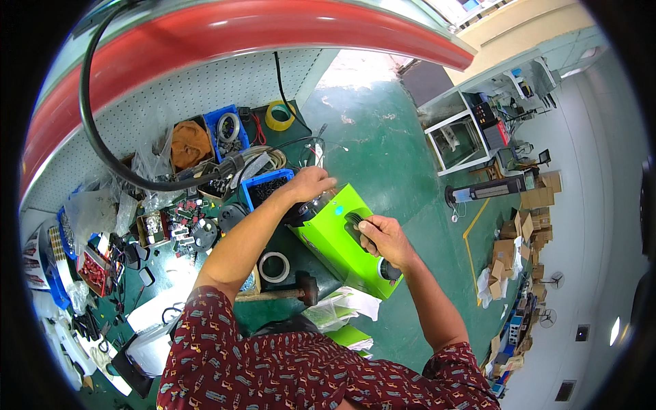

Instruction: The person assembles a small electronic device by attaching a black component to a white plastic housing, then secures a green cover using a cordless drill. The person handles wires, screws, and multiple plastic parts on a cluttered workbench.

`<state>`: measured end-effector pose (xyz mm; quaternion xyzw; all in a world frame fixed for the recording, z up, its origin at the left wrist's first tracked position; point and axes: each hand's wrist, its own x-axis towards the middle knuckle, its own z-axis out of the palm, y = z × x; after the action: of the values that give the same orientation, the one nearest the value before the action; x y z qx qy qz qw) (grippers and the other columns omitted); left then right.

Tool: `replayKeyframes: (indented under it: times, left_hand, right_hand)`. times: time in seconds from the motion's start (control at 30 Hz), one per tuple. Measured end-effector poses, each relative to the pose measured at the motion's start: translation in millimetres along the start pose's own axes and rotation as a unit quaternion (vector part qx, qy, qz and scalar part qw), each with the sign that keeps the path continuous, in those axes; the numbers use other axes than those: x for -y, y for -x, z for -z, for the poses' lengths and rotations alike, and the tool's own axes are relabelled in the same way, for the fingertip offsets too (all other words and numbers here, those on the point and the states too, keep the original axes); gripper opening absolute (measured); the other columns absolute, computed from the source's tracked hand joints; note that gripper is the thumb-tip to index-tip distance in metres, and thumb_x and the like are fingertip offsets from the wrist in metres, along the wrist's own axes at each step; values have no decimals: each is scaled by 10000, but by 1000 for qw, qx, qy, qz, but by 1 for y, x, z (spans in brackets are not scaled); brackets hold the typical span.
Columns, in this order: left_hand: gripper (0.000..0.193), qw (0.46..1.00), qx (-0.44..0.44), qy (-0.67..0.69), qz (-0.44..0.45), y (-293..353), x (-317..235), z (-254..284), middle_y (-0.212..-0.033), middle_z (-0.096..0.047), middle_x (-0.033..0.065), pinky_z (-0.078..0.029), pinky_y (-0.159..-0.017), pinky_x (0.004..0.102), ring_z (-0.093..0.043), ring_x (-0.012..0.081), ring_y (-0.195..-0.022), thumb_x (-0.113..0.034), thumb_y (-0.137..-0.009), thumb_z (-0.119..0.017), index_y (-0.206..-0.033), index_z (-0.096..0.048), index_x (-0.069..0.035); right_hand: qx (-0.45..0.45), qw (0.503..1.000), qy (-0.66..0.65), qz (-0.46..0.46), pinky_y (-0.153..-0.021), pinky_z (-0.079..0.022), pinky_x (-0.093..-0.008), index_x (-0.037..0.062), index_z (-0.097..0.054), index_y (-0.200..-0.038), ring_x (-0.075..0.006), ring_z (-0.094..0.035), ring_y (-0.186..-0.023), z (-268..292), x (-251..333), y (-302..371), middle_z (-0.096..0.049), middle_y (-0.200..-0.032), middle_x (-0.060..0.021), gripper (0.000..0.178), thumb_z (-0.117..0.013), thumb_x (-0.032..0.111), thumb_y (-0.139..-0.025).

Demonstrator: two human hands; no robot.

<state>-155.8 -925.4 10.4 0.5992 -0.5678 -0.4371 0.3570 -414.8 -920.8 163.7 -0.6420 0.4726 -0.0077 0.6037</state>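
A bright green metal case (342,236) stands at the table's edge in front of me, its far end partly uncovered. My right hand (384,239) is wrapped round a black handle (353,229) on the case's upper face. Near my right wrist, a round black-and-silver fitting (389,270) sticks out of the case. My left hand (313,184) is at the far end of the case with its fingers curled down. Whatever those fingers hold is hidden. Close to the left hand is a blue bin (247,183) of small black parts.
On the table, a hammer (309,290) and a white tape roll (275,267) lie before me. Yellow tape (279,116) sits at the back by cables. Bins and loose parts crowd the left. A thick black cable (85,102) hangs overhead. Cardboard boxes (502,253) line the right wall.
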Motion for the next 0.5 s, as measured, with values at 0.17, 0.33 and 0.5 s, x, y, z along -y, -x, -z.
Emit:
replayKeyframes:
  times: [0.17, 0.33, 0.5]
  left_hand:
    - [200, 967, 66, 236, -64, 6, -6, -4, -919, -720, 31, -511, -666, 257, -633, 82, -823, -220, -981, -692, -1035, -713, -29]
    - [304, 992, -26, 114, -52, 22, -50, -11, -748, -648, 12, -473, -561, 274, -566, 75, -655, -321, -985, -694, -909, -678, -27]
    - [281, 979, 68, 193, -19, 42, -105, -37, -699, -621, 2, -447, -502, 240, -544, 62, -577, -278, -1020, -658, -875, -656, -37]
  right_hand:
    - [-24, 999, -31, 11, -471, -376, -244, 28, -671, -926, -66, -497, -533, 6, -3, 17, -619, -704, -1, 248, -619, 242, -1040]
    - [-31, 998, -22, 40, -471, -372, -243, 30, -684, -895, -62, -491, -527, 12, -1, 57, -614, -690, 0, 265, -630, 248, -1037]
    - [-64, 995, -31, 69, -472, -368, -246, 40, -683, -856, -59, -477, -521, 24, -17, 117, -614, -691, 1, 292, -635, 265, -1036]
